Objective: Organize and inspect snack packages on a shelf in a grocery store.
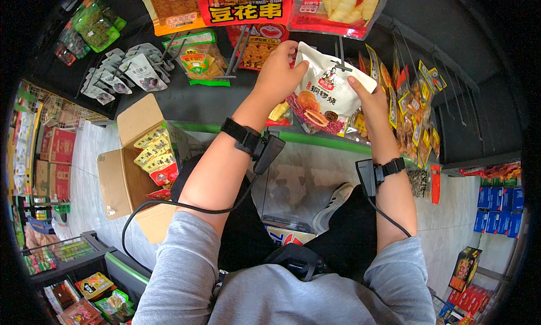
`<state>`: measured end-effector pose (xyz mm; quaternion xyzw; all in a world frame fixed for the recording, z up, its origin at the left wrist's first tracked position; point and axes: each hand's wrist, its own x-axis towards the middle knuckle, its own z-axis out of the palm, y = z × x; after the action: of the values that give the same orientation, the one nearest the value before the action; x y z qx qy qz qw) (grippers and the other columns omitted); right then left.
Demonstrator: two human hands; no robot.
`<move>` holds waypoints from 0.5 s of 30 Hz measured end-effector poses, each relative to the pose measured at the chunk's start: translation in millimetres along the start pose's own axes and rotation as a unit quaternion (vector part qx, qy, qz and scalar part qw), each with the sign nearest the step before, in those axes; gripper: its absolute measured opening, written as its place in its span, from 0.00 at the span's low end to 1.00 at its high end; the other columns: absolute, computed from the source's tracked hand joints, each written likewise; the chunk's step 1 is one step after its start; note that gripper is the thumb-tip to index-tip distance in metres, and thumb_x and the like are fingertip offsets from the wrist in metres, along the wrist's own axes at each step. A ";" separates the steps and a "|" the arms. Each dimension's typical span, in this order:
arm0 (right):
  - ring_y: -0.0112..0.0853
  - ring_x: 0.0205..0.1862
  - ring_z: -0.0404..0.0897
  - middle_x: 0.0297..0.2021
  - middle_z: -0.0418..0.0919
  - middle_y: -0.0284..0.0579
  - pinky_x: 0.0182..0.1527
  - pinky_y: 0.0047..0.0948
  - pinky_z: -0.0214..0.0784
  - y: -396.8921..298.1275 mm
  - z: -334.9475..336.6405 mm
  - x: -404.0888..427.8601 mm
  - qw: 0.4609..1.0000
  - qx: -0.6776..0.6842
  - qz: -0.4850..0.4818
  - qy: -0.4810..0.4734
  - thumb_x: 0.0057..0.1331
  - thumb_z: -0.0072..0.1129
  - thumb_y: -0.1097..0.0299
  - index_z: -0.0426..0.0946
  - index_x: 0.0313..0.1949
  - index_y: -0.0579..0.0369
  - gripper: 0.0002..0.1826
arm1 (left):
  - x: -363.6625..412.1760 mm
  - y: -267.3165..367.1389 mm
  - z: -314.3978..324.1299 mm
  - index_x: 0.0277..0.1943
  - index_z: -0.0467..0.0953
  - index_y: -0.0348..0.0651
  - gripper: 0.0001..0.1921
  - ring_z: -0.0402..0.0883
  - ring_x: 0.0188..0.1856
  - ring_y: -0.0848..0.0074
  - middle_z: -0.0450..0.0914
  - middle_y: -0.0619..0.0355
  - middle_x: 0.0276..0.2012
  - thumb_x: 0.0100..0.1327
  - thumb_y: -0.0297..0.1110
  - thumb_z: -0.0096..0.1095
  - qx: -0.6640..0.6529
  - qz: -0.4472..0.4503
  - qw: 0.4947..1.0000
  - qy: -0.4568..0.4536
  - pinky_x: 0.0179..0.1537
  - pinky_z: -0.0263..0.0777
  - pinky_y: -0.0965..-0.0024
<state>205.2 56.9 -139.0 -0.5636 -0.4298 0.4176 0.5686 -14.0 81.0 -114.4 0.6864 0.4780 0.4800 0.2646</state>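
Both my hands grip a white snack pouch [319,90] with pictures of round filled cakes and printed writing. My left hand [281,73] has its upper left corner, thumb across the front. At its right side, my right hand [372,99] lays the thumb over the front, with the other fingers mostly hidden behind. A dark metal display hook [341,54] reaches the top of the pouch, its tip showing in front near the hang slot. Whether the hook passes through the slot is hard to tell. More snack bags [282,113] are partly visible behind and below the pouch.
Large snack bags [245,6] hang above my hands. Grey-white pouches [143,71] hang at left, brown snack packs [416,109] at right. An open cardboard box [120,173] with several pouches stands on the floor at left. Bare hooks [454,88] project at far right.
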 end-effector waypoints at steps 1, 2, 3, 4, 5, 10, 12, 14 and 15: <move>0.32 0.39 0.77 0.40 0.77 0.50 0.43 0.28 0.70 -0.9 -0.3 -1.4 1.000 0.000 0.001 0.001 0.46 0.73 0.60 0.69 0.47 0.66 0.34 | -0.5 1.2 0.2 0.54 0.64 0.32 0.25 0.75 0.47 0.63 0.72 0.44 0.48 0.55 0.35 0.60 0.000 -0.016 1.000 -0.014 0.47 0.70 0.65; 0.32 0.40 0.77 0.41 0.77 0.50 0.43 0.28 0.69 -1.6 -0.6 -3.0 0.999 0.015 0.009 -0.027 0.46 0.73 0.61 0.69 0.47 0.67 0.33 | -1.2 2.5 0.7 0.54 0.64 0.32 0.25 0.75 0.47 0.63 0.72 0.44 0.48 0.55 0.35 0.60 0.000 -0.016 1.000 -0.016 0.47 0.70 0.65; 0.32 0.40 0.77 0.41 0.77 0.49 0.44 0.27 0.69 -3.1 -0.7 -4.7 0.998 0.030 0.015 -0.056 0.46 0.72 0.62 0.70 0.47 0.67 0.32 | -1.9 3.2 0.8 0.54 0.64 0.33 0.25 0.75 0.46 0.63 0.72 0.43 0.48 0.55 0.34 0.60 -0.004 -0.020 1.000 -0.023 0.46 0.70 0.65; 0.32 0.40 0.77 0.41 0.77 0.49 0.44 0.27 0.69 -5.1 -1.7 -6.1 0.998 0.030 0.016 -0.055 0.46 0.72 0.62 0.70 0.47 0.67 0.32 | -2.7 3.8 1.2 0.53 0.64 0.33 0.25 0.76 0.45 0.63 0.73 0.43 0.47 0.54 0.34 0.60 -0.008 -0.024 0.999 -0.029 0.46 0.70 0.66; 0.31 0.41 0.77 0.42 0.77 0.48 0.44 0.27 0.69 -7.4 -3.0 -7.4 0.995 -0.004 0.039 -0.088 0.46 0.72 0.64 0.70 0.47 0.66 0.31 | -3.1 4.4 1.7 0.53 0.64 0.33 0.25 0.76 0.45 0.63 0.73 0.43 0.47 0.54 0.34 0.60 -0.009 -0.024 0.999 -0.031 0.46 0.70 0.66; 0.27 0.39 0.78 0.41 0.78 0.41 0.40 0.26 0.71 -21.3 2.5 -22.2 0.969 -0.110 0.050 -0.215 0.46 0.70 0.66 0.70 0.51 0.59 0.32 | -2.0 -5.7 1.1 0.53 0.65 0.34 0.25 0.76 0.45 0.65 0.73 0.44 0.47 0.54 0.34 0.60 0.041 -0.002 0.999 -0.022 0.44 0.71 0.66; 0.26 0.38 0.78 0.41 0.78 0.41 0.35 0.25 0.71 -13.7 4.5 -18.6 0.969 -0.125 0.061 -0.205 0.46 0.70 0.66 0.70 0.51 0.57 0.32 | -1.9 -6.8 3.0 0.53 0.65 0.35 0.25 0.76 0.45 0.65 0.73 0.44 0.47 0.54 0.34 0.60 0.037 -0.019 0.998 -0.045 0.44 0.71 0.67; 0.26 0.37 0.79 0.42 0.78 0.42 0.25 0.23 0.72 -9.2 2.9 -17.9 0.970 -0.133 0.060 -0.195 0.46 0.70 0.66 0.70 0.52 0.55 0.32 | -2.6 -4.7 7.3 0.53 0.65 0.35 0.25 0.76 0.45 0.65 0.73 0.44 0.47 0.53 0.34 0.61 0.031 -0.034 0.997 -0.069 0.44 0.71 0.67; 0.26 0.37 0.79 0.42 0.78 0.42 0.25 0.23 0.72 -6.5 7.3 -18.9 0.970 -0.131 0.061 -0.196 0.46 0.70 0.66 0.70 0.52 0.55 0.32 | -4.3 -5.6 8.5 0.53 0.65 0.35 0.25 0.76 0.45 0.65 0.73 0.44 0.46 0.53 0.34 0.61 0.026 -0.033 0.996 -0.081 0.43 0.71 0.67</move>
<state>192.8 40.8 -132.9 -0.5653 -0.5491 0.4937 0.3678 -8.8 80.2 -124.1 0.7138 0.4892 0.4011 0.3003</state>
